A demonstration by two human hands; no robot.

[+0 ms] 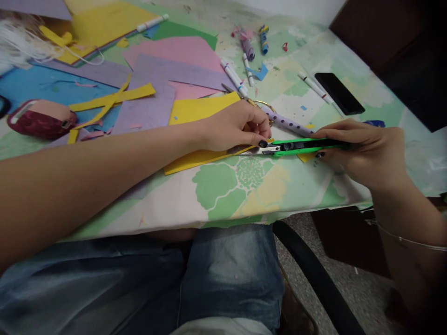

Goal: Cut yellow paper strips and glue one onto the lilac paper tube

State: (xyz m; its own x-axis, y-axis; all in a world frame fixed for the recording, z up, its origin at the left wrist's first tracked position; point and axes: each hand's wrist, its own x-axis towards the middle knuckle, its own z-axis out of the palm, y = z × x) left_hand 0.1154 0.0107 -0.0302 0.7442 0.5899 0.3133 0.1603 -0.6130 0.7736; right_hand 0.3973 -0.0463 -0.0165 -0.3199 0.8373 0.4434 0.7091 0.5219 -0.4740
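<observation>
My right hand [363,149] is wrapped round a green box cutter [296,146], which points left with its metal blade along the edge of a yellow craft sheet [190,160]. My left hand [246,125] is closed, thumb and fingertips pinching the sheet's right end beside the blade. The forearm and hand cover much of the sheet. Just behind the cutter lies a lilac roll with dark dots [289,124]. Gold-handled scissors [260,103] are partly hidden behind my left hand. A small yellow scrap [305,158] is under the cutter's right part.
Purple sheets [146,100], pink sheets [174,51] and yellow strips [118,97] lie to the left, near a maroon case [42,118]. White markers [233,77] and a black phone [339,93] are farther back. The table's front edge runs just above my lap.
</observation>
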